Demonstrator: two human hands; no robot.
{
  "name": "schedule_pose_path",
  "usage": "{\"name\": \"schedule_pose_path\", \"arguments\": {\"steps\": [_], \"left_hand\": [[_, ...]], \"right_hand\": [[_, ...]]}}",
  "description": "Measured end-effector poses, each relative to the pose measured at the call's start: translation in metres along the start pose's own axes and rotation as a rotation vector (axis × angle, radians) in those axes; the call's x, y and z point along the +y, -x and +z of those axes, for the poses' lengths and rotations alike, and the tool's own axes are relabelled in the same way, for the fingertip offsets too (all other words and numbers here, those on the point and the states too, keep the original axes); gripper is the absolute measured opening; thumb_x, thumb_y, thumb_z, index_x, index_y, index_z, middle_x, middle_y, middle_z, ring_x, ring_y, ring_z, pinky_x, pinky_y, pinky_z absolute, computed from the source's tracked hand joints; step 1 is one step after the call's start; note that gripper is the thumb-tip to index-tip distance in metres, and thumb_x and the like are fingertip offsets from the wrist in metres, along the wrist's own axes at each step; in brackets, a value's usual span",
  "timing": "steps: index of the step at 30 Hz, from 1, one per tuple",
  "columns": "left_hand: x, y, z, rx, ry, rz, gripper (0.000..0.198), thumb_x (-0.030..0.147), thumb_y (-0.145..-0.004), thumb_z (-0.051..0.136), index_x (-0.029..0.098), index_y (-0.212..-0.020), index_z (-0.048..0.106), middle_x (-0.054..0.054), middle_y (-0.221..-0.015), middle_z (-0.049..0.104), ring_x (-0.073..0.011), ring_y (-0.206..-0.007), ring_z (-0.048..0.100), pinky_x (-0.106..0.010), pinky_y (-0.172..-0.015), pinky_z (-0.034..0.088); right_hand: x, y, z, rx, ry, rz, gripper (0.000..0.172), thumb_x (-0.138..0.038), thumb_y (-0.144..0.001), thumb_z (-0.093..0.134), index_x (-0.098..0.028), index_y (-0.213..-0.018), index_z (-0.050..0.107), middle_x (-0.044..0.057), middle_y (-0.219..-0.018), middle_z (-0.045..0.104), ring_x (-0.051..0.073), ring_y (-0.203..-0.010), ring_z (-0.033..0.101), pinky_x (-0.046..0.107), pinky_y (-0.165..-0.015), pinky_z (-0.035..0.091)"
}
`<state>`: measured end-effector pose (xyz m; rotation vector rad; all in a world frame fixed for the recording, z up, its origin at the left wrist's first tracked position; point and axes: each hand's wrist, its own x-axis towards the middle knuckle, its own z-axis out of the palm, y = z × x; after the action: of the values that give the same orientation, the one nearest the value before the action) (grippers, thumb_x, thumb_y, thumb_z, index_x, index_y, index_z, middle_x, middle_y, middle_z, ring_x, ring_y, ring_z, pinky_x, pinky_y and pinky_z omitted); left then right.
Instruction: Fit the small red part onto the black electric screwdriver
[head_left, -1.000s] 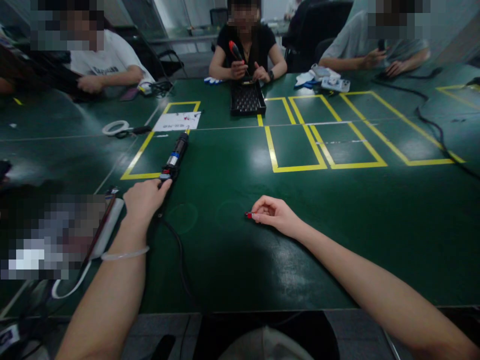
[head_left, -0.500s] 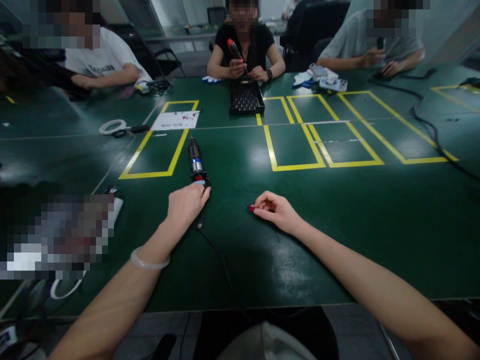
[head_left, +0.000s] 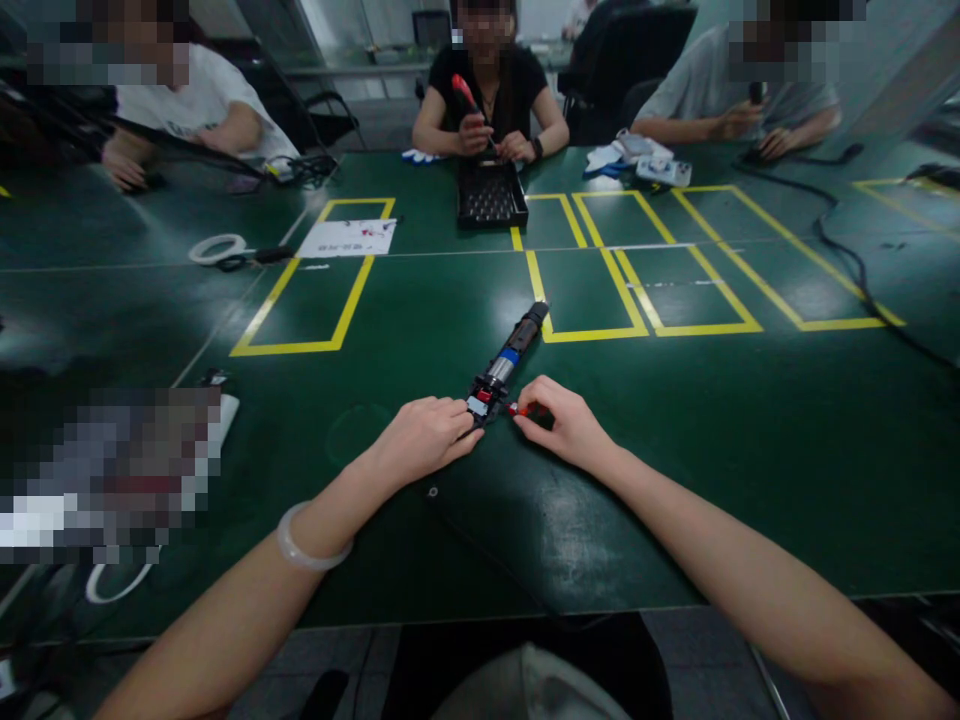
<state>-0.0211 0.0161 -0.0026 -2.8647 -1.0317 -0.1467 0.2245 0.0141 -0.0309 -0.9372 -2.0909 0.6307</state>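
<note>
A black cylindrical tool [head_left: 508, 357] with a blue and silver band lies on the green table [head_left: 675, 440], pointing up and to the right. My left hand [head_left: 424, 450] grips its near end, fingers curled over it. My right hand [head_left: 566, 425] pinches a small red piece [head_left: 514, 408] that touches the same end of the tool. A black cable [head_left: 480, 540] runs from the tool back under my left arm toward the table edge.
Yellow tape rectangles [head_left: 585, 290] mark the table. A black tray [head_left: 491, 195] stands before the person opposite, who holds a red-handled screwdriver [head_left: 466, 95]. A white paper [head_left: 347, 238] and a tape roll [head_left: 214, 249] lie far left. Other people sit at the far corners.
My left hand has dragged the tool from the left across to the middle, swinging its tip to the right. Its near end now meets the red piece in my right hand.
</note>
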Motion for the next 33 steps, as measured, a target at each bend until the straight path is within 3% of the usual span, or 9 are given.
{"name": "schedule_pose_path", "arguments": {"steps": [10,14,18,24,28,33], "left_hand": [[0.000,0.004,-0.005,-0.003,0.067,0.091,0.034,0.034,-0.096,0.050,0.017,-0.071,0.064,-0.002,-0.075,0.064,-0.0149,-0.067,0.056,-0.031,-0.063,0.036],[0.000,0.003,-0.004,-0.001,0.068,0.082,0.034,0.034,-0.096,0.050,0.017,-0.070,0.063,-0.002,-0.074,0.064,-0.0146,-0.067,0.055,-0.031,-0.063,0.036],[0.001,0.004,-0.008,-0.014,0.047,0.047,0.035,0.034,-0.096,0.049,0.017,-0.070,0.064,-0.003,-0.075,0.064,-0.0157,-0.070,0.055,-0.032,-0.066,0.036],[0.002,0.005,-0.021,-0.037,-0.096,-0.163,0.035,0.042,-0.095,0.048,0.016,-0.084,0.069,-0.008,-0.085,0.066,-0.0230,-0.082,0.059,-0.036,-0.071,0.039],[0.012,-0.001,-0.021,-0.058,-0.151,-0.361,0.057,0.061,-0.095,0.041,0.015,-0.084,0.071,-0.013,-0.084,0.067,-0.0274,-0.082,0.063,-0.036,-0.068,0.040],[0.026,-0.012,-0.016,-0.133,-0.142,-0.573,0.070,0.068,-0.095,0.029,0.013,-0.087,0.073,-0.015,-0.081,0.069,-0.0303,-0.077,0.067,-0.034,-0.061,0.040]], "right_hand": [[-0.002,0.001,0.007,-0.139,0.352,-0.272,0.006,-0.023,-0.095,0.057,-0.019,-0.093,0.061,0.007,-0.098,0.065,0.021,-0.090,0.056,0.033,-0.075,0.042],[-0.003,0.000,0.013,-0.100,0.455,-0.269,0.017,-0.028,-0.099,0.052,-0.019,-0.093,0.065,0.009,-0.093,0.065,0.022,-0.088,0.056,0.033,-0.072,0.042],[-0.003,0.002,0.015,-0.118,0.397,-0.244,0.015,-0.025,-0.099,0.053,-0.017,-0.102,0.065,0.010,-0.099,0.067,0.023,-0.093,0.058,0.034,-0.077,0.047],[-0.006,0.002,0.016,-0.111,0.275,-0.205,0.031,-0.015,-0.096,0.052,-0.015,-0.126,0.059,0.012,-0.112,0.066,0.024,-0.102,0.059,0.038,-0.092,0.052],[-0.008,0.000,0.020,-0.141,0.226,-0.150,0.042,-0.013,-0.092,0.054,-0.016,-0.134,0.055,0.012,-0.117,0.062,0.025,-0.107,0.058,0.042,-0.095,0.053],[-0.009,-0.001,0.022,-0.184,0.216,-0.100,0.047,-0.010,-0.089,0.056,-0.014,-0.136,0.053,0.014,-0.119,0.060,0.026,-0.109,0.056,0.044,-0.095,0.053]]}}
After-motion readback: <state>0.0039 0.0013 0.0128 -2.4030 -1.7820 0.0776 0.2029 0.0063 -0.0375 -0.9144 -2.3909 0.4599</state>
